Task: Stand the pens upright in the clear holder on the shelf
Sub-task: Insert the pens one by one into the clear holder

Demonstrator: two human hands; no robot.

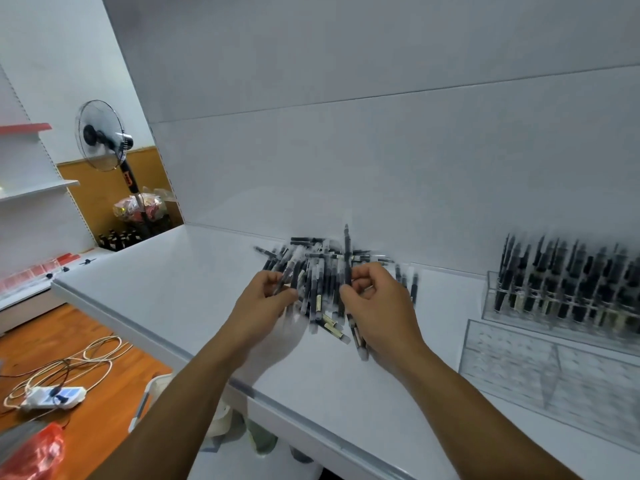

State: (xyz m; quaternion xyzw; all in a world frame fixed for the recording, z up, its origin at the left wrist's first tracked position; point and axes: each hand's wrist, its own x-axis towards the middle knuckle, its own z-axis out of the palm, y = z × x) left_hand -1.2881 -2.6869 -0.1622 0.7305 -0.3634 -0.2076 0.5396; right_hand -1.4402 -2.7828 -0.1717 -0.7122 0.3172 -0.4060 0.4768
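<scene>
Both hands are in the middle of the frame, working the heap. The pens (313, 268) lie jumbled and crossed on the white shelf (173, 289), close to the back wall. The left hand (266, 299) has its fingers curled round a few at the heap's left edge, though blur hides how many. The right hand (374, 299) pinches a single pen (347, 252) between thumb and fingertips, and that one stands straight up, its tip clear above the heap.

Over at the right edge of the frame sits the clear holder (491, 292), already packed with upright rows. A second clear tray (554, 375) lies in front of it, lower right; whether it takes pens too, I cannot tell.

The step looks like sorting and picking. To do it well, keep that single pen vertical on the way across, carry it high enough to pass over the standing rows, find a free slot and lower it straight down. Angle it and it will likely knock its neighbours.
</scene>
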